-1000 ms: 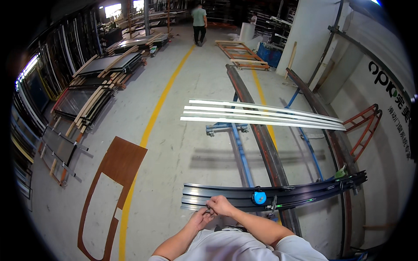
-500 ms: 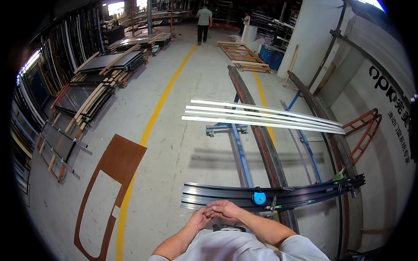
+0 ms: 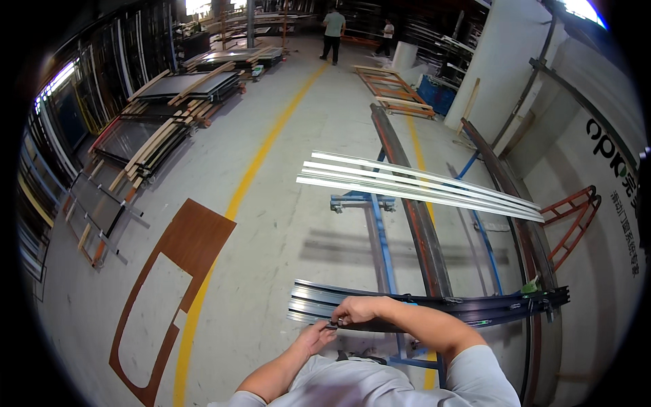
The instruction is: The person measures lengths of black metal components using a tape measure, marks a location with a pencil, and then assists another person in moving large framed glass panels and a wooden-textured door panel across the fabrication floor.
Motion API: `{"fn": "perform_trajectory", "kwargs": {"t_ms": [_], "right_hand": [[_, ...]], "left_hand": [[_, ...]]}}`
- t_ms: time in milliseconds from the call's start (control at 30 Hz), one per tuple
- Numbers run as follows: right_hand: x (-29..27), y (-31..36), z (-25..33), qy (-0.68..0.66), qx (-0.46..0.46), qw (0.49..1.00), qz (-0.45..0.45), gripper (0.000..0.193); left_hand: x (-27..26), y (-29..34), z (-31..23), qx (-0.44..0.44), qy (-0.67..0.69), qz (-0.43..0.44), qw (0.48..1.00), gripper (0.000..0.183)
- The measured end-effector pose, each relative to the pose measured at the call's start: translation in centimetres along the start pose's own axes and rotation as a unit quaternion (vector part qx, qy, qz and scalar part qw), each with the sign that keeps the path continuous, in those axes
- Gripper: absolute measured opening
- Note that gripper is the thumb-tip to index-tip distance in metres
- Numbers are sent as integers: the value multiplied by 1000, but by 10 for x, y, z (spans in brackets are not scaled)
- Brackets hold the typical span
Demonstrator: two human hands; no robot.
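A factory workshop: long metal profiles on trestles, stacked frames, yellow-lined concrete floor.

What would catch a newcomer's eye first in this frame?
First, the two hands at bottom centre: the left hand and right hand meet at the near edge of a stack of dark metal profiles lying across blue trestles. Behind them lies a bright bundle of silver profiles, and a yellow floor line runs up the workshop aisle to the left.
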State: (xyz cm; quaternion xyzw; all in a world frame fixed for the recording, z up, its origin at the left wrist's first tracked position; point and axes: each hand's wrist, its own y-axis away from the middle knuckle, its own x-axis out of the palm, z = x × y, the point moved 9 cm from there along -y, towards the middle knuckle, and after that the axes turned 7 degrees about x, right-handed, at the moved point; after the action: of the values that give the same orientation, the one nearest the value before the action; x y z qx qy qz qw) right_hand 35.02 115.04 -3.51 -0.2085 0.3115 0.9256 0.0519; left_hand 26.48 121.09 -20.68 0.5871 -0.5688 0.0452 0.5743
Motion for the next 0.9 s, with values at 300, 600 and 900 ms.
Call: {"fn": "perform_trajectory", "kwargs": {"t_ms": [300, 600, 900], "right_hand": [[12, -9, 39, 461, -107, 881, 3, 21], [14, -17, 34, 400, -69, 910, -90, 20], [-4, -10, 23, 183, 114, 943, -255, 26]], "left_hand": [[-3, -1, -2, 16, 13, 2, 1000, 14], [10, 1, -3, 16, 9, 29, 999, 14], [1, -7, 3, 14, 17, 58, 998, 18]]}}
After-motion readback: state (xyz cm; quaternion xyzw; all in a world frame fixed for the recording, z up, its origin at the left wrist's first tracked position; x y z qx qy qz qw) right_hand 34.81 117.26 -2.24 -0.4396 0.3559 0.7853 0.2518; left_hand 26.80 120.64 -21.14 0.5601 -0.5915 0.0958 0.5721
